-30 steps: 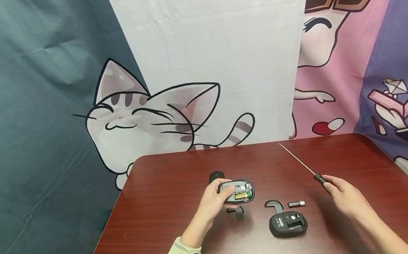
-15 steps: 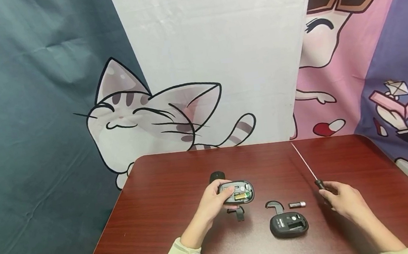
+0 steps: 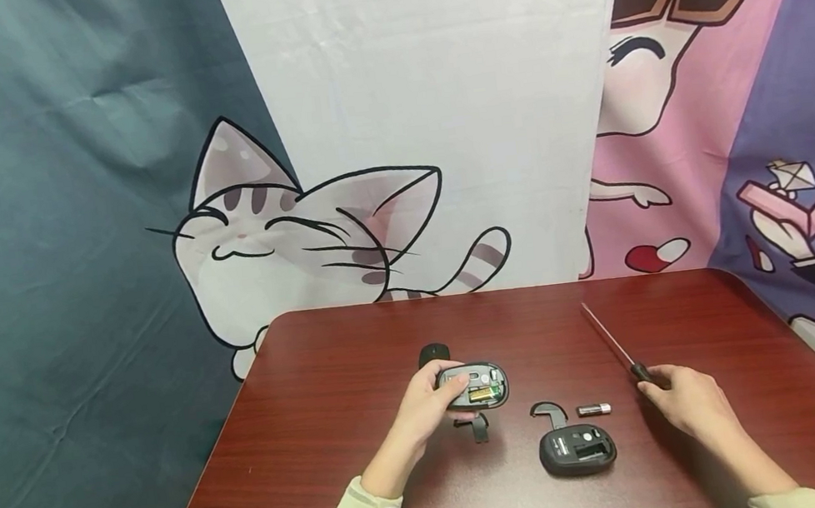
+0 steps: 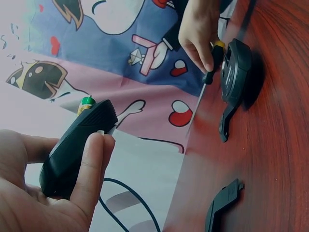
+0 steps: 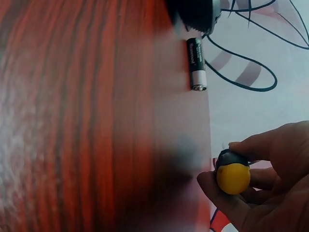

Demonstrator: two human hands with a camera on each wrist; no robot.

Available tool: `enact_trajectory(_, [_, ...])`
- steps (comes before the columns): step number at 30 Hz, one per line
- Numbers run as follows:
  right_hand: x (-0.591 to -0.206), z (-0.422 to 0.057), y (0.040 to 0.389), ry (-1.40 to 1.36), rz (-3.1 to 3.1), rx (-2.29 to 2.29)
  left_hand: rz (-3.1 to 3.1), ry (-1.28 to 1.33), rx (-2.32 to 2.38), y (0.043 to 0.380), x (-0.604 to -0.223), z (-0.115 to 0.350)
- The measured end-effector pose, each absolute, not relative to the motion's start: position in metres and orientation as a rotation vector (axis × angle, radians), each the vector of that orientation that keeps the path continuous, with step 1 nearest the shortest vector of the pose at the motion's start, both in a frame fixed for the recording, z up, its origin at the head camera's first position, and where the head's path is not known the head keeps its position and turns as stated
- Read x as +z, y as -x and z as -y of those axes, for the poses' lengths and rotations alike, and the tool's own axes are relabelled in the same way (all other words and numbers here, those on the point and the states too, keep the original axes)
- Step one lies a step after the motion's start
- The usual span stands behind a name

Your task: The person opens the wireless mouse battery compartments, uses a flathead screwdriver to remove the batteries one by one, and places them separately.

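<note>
My left hand [image 3: 424, 399] grips a computer mouse [image 3: 493, 376] above the table, its underside facing up and its battery bay uncovered. A gold and green battery [image 3: 484, 394] lies in that bay; in the left wrist view its green end [image 4: 88, 101] pokes up past the mouse's edge. On the right, my right hand [image 3: 688, 400] holds a screwdriver [image 3: 641, 371] by its black handle, the thin shaft pointing away toward the back. The handle's yellow butt [image 5: 233, 179] shows between thumb and fingers in the right wrist view.
Between the hands, a second black mouse [image 3: 577, 450] lies underside up with its battery slot open. Beside it are a curved cover [image 3: 556, 415] and a loose battery [image 3: 594, 410]. Another cover [image 3: 478, 428] lies below the held mouse, and a dark rounded object [image 3: 433, 353] stands behind it.
My right hand has shifted slightly down and nearer, and the screwdriver's tip has swung right and then come lower. My left hand and its mouse stay nearly still.
</note>
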State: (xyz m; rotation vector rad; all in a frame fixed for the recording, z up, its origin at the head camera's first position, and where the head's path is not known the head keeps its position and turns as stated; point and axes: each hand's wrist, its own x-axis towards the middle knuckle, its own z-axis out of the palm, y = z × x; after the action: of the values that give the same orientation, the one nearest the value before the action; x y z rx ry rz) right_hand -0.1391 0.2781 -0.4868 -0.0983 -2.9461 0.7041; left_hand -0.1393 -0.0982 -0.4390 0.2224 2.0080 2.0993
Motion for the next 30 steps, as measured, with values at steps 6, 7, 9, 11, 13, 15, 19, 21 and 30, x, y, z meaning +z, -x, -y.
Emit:
enact_trajectory(6, [-0.488, -0.282, 0.143, 0.134, 2.984, 0.683, -2.005, -0.214, 2.102, 0.138, -0.439, 0.098])
enact_trajectory(7, [-0.488, -0.282, 0.143, 0.137, 2.989, 0.681, -2.004, -0.214, 2.102, 0.138, -0.439, 0.098])
enact_trajectory(9, [-0.487, -0.282, 0.144, 0.136, 2.997, 0.675, -2.004, -0.213, 2.100, 0.138, -0.439, 0.097])
enact_trajectory(11, [-0.486, -0.282, 0.144, 0.134, 3.004, 0.667, -2.003, -0.212, 2.099, 0.138, -0.439, 0.097])
enact_trajectory(13, [-0.486, -0.282, 0.145, 0.126, 3.007, 0.655, -2.002, -0.211, 2.100, 0.138, -0.439, 0.097])
enact_trajectory(15, [-0.485, -0.282, 0.145, 0.115, 3.010, 0.638, -2.001, -0.212, 2.103, 0.138, -0.439, 0.097])
enact_trajectory(19, [-0.484, -0.281, 0.147, 0.099, 3.031, 0.597, -1.999, -0.216, 2.107, 0.138, -0.441, 0.097])
enact_trajectory(21, [-0.483, -0.281, 0.148, 0.100, 3.061, 0.575, -1.995, -0.218, 2.110, 0.138, -0.441, 0.097])
enact_trajectory(30, [-0.477, -0.281, 0.148, 0.124, 3.222, 0.549, -1.963, -0.205, 2.102, 0.138, -0.443, 0.098])
